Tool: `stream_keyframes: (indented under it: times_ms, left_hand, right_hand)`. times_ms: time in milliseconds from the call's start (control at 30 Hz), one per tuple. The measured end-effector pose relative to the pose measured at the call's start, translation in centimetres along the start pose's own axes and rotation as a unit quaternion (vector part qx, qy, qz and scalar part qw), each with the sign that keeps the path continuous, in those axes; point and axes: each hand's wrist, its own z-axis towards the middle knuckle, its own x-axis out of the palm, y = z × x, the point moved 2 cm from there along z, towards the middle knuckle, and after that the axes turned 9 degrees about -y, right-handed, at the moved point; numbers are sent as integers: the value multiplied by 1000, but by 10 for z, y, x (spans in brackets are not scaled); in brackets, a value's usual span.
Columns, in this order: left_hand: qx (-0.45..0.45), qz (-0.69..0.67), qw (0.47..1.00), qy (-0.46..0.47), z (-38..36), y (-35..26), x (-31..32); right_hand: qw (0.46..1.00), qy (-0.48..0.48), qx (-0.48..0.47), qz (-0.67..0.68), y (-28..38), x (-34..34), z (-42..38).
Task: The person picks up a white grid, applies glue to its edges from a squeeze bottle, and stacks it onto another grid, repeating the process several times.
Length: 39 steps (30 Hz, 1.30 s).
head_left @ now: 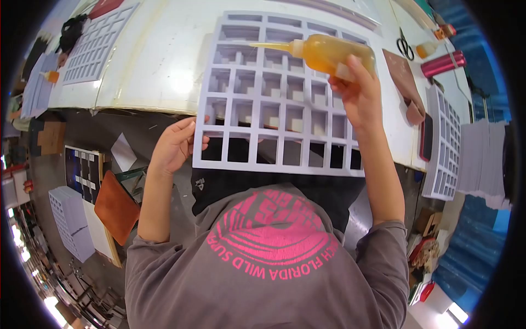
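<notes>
A white grid panel (249, 136) with rows of square openings lies partly on the table, its near end jutting over the edge above my lap. My left hand (178, 145) is closed on its near left edge, thumb on top and fingers curling underneath. In my right hand (356, 88) is a squeeze bottle (326, 52) of amber liquid, tilted on its side above the panel. Its long thin nozzle (268, 46) points left, over the openings in the panel's upper left part.
The white table (159, 60) carries another grid panel (98, 46) at far left. To the right are scissors (405, 45), a brown leather piece (402, 82), a pink cylinder (444, 64) and more grid panels (442, 142). A brown stool seat (116, 205) stands low left.
</notes>
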Motion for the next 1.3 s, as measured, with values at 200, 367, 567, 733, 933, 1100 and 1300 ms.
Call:
stream_keyframes:
  times_ms: [200, 367, 567, 733, 933, 1100, 1300]
  left_hand:
    - [-8, -48, 999, -10, -10, 16, -19]
    - [-14, -90, 995, 27, -14, 31, -24]
    - [-19, -148, 988, 37, -15, 36, -24]
    - [-17, -169, 984, 59, -12, 39, -28]
    - [-21, -162, 984, 66, -9, 39, -29]
    - [-25, -174, 982, 66, -8, 43, -31]
    - [-27, -176, 982, 69, -8, 37, -32]
  right_hand:
    - [999, 29, 36, -22, -49, 45, 68]
    - [996, 50, 37, -61, -71, 70, 99]
    - [993, 51, -32, -99, -80, 74, 125]
    - [990, 91, 18, -110, -73, 71, 98]
    - [976, 138, 91, -140, -68, 63, 25]
    - [960, 188, 144, -151, -66, 60, -35]
    - [935, 215, 270, -84, -58, 55, -66]
